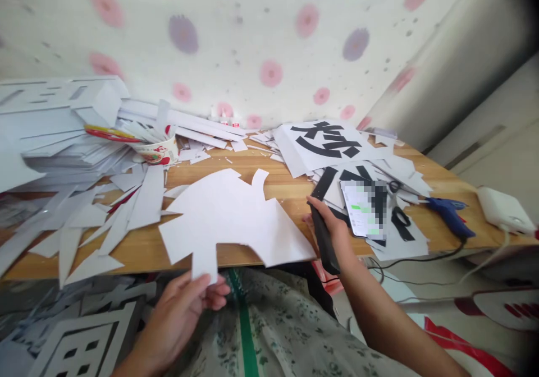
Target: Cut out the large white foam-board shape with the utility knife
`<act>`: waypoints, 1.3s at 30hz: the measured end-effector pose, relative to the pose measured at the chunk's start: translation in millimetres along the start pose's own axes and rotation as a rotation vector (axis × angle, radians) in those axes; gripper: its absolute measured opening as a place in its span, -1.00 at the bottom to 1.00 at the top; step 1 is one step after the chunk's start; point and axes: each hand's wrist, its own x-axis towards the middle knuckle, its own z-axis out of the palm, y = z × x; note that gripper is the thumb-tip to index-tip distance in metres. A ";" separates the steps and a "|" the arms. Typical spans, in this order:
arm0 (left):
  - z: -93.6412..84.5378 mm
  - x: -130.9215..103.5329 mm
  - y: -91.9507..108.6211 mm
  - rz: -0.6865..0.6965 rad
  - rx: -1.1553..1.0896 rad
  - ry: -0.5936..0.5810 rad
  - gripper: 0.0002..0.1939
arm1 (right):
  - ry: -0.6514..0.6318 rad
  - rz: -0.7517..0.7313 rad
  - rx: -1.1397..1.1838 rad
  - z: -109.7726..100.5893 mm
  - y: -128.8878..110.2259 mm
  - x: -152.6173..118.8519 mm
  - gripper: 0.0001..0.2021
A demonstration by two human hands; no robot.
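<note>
Pinching a white cutout [229, 217], the left hand [185, 304] — right hand [332, 228] clamped on a black tool [325, 241] — paper-strip-filled bowl [156, 151] beyond.

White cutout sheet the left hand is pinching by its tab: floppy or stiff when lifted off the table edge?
Probably fairly stiff: the white cutout overhangs the table edge without drooping while the left hand pinches only its tab. Likely light, being thin. Its narrow tab may bend or crease first.

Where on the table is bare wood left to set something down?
Bare wood shows on the table between the white cutout and the black-lettered sheets, and behind the cutout near the bowl. The left side is crowded with paper strips; the right with phone and glue gun.
</note>
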 end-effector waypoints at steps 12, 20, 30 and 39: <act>0.0 22.7 51.9 0.406 -0.097 -0.058 -0.66 | -0.051 0.659 1.084 37.7 -48.9 -18.2 -0.39; 54.0 25.1 30.3 0.261 -0.079 -0.343 -0.65 | -0.055 0.615 1.032 47.1 -47.5 -31.9 -0.38; 40.6 28.2 31.3 0.290 0.069 -0.316 -0.63 | -0.061 0.634 1.029 50.8 -53.4 -36.4 -0.44; 31.3 30.5 33.7 0.328 0.189 -0.366 -0.62 | -0.062 0.547 0.979 52.9 -53.7 -37.8 -0.53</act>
